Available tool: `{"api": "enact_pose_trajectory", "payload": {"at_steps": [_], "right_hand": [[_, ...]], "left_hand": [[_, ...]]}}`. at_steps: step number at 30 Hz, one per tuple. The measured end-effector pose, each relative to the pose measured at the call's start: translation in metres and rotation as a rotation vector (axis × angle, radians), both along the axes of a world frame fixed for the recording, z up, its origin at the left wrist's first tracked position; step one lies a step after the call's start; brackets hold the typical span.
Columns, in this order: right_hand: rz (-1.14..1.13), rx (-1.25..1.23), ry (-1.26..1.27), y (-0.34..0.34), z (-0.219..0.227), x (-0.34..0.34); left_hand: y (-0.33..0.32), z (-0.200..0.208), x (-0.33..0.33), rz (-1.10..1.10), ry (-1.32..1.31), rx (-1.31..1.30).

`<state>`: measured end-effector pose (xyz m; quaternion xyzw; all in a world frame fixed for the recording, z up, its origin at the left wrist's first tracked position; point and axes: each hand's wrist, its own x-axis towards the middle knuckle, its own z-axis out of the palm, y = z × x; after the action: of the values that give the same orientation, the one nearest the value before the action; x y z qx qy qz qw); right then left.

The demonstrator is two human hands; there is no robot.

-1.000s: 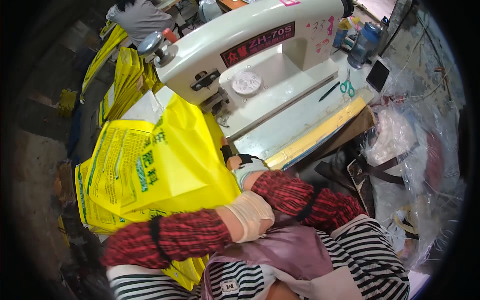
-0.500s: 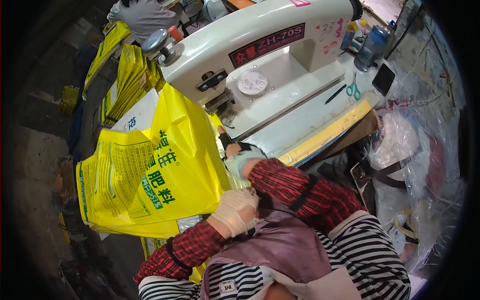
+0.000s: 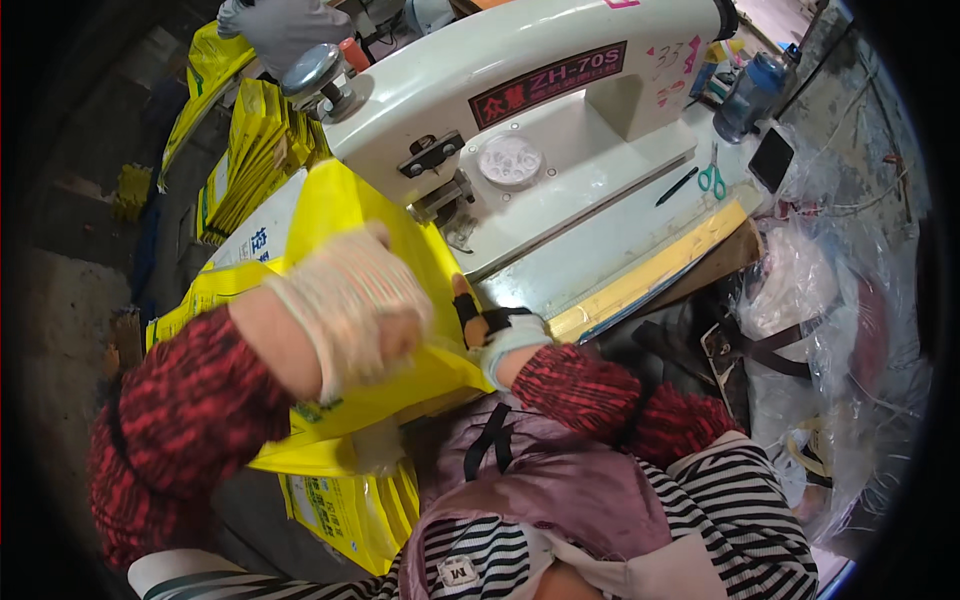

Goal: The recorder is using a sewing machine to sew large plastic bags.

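Note:
A large yellow printed plastic sack (image 3: pixel 385 220) hangs at the front left of a white industrial sewing machine (image 3: pixel 430 90), its right edge by the needle area. My right hand (image 3: pixel 495 328), in a black and pale wrap, is closed on that right edge, with one finger pointing up along it. Over the middle of the sack is my left hand (image 3: pixel 355 305), wrapped in pale gauze-like bandage. Its fingers look bent downward but are blurred and partly hidden, so I cannot tell whether they hold the sack. A white sheet (image 3: pixel 262 228) with printing shows behind the sack's upper left.
Folded yellow sacks (image 3: pixel 250 150) are stacked behind on the left, near a person in grey (image 3: pixel 290 35). More sacks (image 3: pixel 350 515) lie low by my lap. Teal scissors (image 3: pixel 711 178), a black pen (image 3: pixel 677 186), a phone (image 3: pixel 770 160) and a blue bottle (image 3: pixel 748 98) are right of the machine.
My left hand has moved up and left from the sack's lower right corner to over its middle. The right hand stays at the edge, slightly lower. More sacks show below.

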<state>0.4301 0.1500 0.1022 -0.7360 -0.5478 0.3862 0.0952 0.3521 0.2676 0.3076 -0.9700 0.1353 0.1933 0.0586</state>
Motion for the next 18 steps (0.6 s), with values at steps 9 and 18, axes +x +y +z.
{"api": "enact_pose_trajectory", "payload": {"at_steps": [9,18], "right_hand": [[-0.145,-0.193,0.207,0.057,0.001,0.019],[-0.017,0.363,0.363,-0.063,-0.066,-0.02]], "left_hand": [[-0.08,-0.142,-0.054,0.602,0.214,-0.909],[-0.035,-0.155,-0.073,1.53,-1.056,-1.329]]}}
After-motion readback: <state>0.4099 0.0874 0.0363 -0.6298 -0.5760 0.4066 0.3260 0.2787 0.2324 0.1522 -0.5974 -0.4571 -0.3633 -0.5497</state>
